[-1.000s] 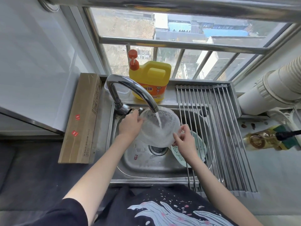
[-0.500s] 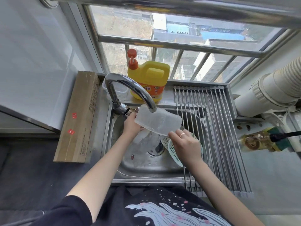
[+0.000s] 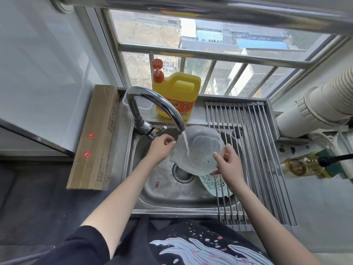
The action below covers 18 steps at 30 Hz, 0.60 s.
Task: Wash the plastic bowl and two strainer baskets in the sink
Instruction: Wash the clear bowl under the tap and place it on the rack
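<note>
Turned mouth-up again after tipping, the plastic bowl (image 3: pixel 198 150) catches tap (image 3: pixel 152 104) water; both hands' fingers, left hand (image 3: pixel 160 148) and right hand (image 3: pixel 227 163), pinch its rim, rinsing continues.

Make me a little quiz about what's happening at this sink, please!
1. True or false: water from the tap is running into the clear plastic bowl.
2. Which hand holds the bowl's rim nearest the drying rack? A) left hand B) right hand
3. Fill in: the yellow jug behind the tap has an ______ pump on top.

Key:
1. True. The stream lands inside the tilted bowl.
2. B. The right hand grips that side; the left hand is at the opposite rim.
3. Orange.
</note>
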Available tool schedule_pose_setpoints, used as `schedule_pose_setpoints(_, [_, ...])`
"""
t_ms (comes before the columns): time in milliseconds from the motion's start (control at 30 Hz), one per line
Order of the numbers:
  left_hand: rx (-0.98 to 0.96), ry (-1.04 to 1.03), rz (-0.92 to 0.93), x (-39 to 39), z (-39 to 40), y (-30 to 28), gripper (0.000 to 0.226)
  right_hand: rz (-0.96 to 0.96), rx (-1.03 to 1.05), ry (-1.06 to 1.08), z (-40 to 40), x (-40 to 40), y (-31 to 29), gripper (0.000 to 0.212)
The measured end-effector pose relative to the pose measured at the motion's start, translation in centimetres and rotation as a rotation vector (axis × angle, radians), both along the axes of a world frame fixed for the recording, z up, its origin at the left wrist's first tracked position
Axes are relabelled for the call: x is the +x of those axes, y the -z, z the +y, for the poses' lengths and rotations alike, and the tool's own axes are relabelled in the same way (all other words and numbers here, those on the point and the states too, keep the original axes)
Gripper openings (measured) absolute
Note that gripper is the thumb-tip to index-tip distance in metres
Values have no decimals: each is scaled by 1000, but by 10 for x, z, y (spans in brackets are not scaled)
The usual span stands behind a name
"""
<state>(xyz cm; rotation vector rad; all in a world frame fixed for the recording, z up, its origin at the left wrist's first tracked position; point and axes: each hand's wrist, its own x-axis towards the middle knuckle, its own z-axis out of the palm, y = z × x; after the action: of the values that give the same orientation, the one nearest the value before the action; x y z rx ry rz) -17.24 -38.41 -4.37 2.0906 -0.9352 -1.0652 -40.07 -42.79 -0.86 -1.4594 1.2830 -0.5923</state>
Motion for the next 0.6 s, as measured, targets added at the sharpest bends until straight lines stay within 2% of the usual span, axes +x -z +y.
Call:
schedule_pose_setpoints(100, [26,2,83,1,0,-3,19,-105,169,104,-5,0,-1,18])
schedule_pose_setpoints(267, [14,-69,339,2,0,-16,16,-196,275,120,-8,-4,4,25])
schedule_pose_setpoints(433, [-69,-63,397,11,9,-29,17,-268,336,93,-10,-2,6,25])
schedule_pose_setpoints(600, [-133,-203,463,23,13,-36,28,-150,345,65,-11,7,13,18])
